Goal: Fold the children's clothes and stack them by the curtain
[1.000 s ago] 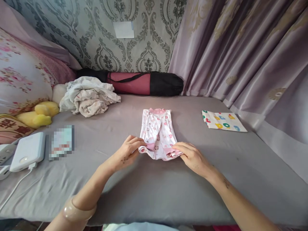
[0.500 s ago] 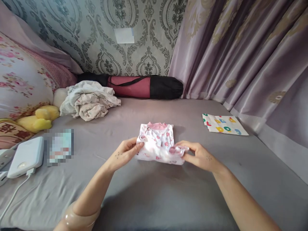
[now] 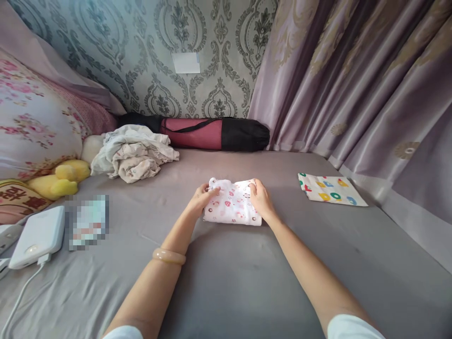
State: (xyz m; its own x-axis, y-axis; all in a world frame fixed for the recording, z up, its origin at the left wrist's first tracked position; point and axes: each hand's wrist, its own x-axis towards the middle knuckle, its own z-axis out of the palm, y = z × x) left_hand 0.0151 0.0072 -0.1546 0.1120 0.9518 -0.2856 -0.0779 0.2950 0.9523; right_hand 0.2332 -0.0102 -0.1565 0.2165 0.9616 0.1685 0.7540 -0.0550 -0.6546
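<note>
A small white garment (image 3: 231,205) with pink and red prints lies folded into a compact rectangle on the grey bed sheet (image 3: 226,273). At its upper left corner, my left hand (image 3: 202,198) has closed on the cloth, thumb on top and fingers behind the edge. My right hand (image 3: 260,197) grips the upper right side in the same way. The pink collar is out of sight under the fold. A pale bangle (image 3: 169,256) circles my left wrist.
Crumpled pale clothes (image 3: 134,153) sit at the back left, before a rolled mat bag (image 3: 197,133). A folded letter-print cloth (image 3: 332,189) lies right. At left are yellow plush toys (image 3: 60,181) and a white power bank (image 3: 38,235) with a cable. Curtains (image 3: 318,84) hang at right.
Both hands have moved away from me, bringing the garment's near edge up over the pink collar. The garment is now a shorter rectangle, and the hands are closer together.
</note>
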